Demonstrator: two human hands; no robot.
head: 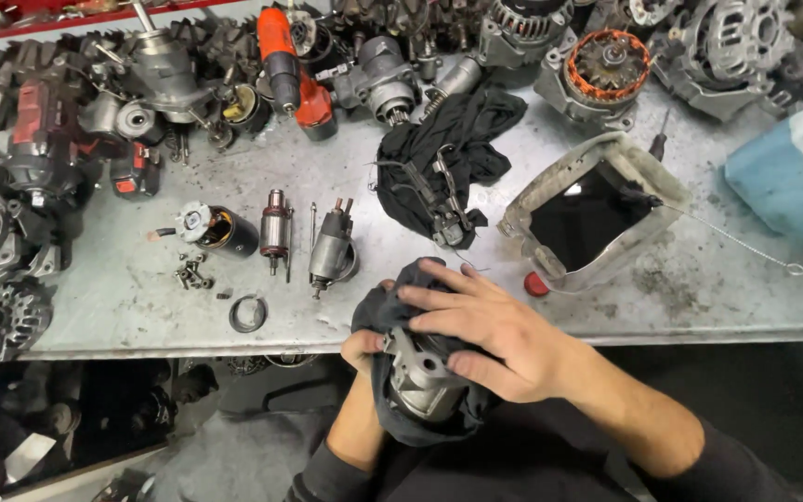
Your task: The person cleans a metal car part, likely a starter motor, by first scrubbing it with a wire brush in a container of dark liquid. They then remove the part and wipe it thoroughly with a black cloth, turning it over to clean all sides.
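Both hands are gripping 1 metal housing [417, 376] in a dark rag [392, 311], just off the table's [476, 307] front edge: left hand [364, 351] cupping beneath, right hand [485, 339] clasped over. With nothing beneath it, a greasy slip could drop it to the floor.

Grey tabletop [123, 297] with starter parts: armature [275, 229], solenoid [332, 251], ring [247, 313], loose bolts [192, 272]. Orange drill [292, 74] at the back, black rag [443, 153], tray [597, 218] of dark liquid, red cap [536, 284], alternators behind.
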